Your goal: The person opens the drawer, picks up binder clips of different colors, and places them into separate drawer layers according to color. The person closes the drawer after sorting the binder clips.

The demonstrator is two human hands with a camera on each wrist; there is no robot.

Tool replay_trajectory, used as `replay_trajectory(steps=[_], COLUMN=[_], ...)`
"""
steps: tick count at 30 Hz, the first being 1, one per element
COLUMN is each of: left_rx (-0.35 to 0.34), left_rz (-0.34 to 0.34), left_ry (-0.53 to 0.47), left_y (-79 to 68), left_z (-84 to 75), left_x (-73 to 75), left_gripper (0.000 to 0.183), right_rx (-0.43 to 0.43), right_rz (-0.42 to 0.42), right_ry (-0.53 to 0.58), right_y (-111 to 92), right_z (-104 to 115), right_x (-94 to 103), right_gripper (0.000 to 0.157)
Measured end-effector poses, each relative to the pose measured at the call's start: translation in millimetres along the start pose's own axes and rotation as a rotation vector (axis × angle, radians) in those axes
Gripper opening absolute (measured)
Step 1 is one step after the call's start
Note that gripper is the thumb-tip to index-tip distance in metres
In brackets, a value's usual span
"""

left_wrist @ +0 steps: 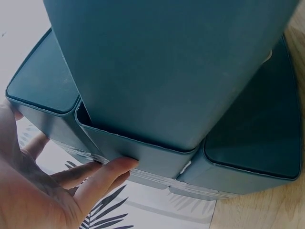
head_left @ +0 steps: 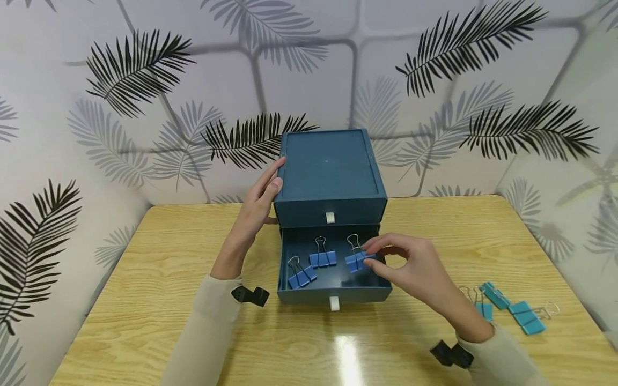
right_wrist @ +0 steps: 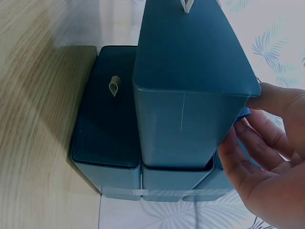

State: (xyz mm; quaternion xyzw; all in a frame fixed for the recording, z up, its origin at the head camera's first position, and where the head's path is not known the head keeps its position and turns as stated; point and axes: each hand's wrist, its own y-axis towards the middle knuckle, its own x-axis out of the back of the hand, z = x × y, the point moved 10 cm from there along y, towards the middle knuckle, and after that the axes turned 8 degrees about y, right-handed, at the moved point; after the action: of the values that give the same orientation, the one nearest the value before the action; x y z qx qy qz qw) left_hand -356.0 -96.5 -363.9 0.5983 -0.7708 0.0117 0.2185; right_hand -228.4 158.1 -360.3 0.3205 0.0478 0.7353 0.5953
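Note:
A dark blue drawer cabinet (head_left: 328,166) stands on the table, one drawer (head_left: 309,296) pulled out toward me. Two blue binder clips lie in that drawer: one clip (head_left: 302,277) at the left front, another clip (head_left: 322,259) near the middle. Between thumb and fingertips my right hand (head_left: 410,265) pinches a third blue binder clip (head_left: 356,261) over the drawer's right part. In the right wrist view only a sliver of it shows beside the drawer wall. With fingers fairly straight, my left hand (head_left: 256,206) rests against the cabinet's left side; its fingers (left_wrist: 109,174) touch the casing.
Several teal binder clips (head_left: 527,317) lie on the wooden table (head_left: 169,279) to the right, near my right forearm. White pull tabs (head_left: 334,303) stick out from the drawer fronts. A leaf-patterned cloth (head_left: 309,80) hangs behind the table.

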Motion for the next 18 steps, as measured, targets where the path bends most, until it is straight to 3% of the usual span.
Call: replay_trajectory(steps=[18], left_rx=[0.007], left_rz=[0.009], left_ry=[-0.035], left_y=[-0.1], left_z=[-0.4], left_x=[-1.8], left_gripper=[0.052], right_rx=[0.063], right_rz=[0.112], right_ry=[-0.404], right_y=[21], right_z=[9], right_x=[-27.0], right_gripper=[0.02])
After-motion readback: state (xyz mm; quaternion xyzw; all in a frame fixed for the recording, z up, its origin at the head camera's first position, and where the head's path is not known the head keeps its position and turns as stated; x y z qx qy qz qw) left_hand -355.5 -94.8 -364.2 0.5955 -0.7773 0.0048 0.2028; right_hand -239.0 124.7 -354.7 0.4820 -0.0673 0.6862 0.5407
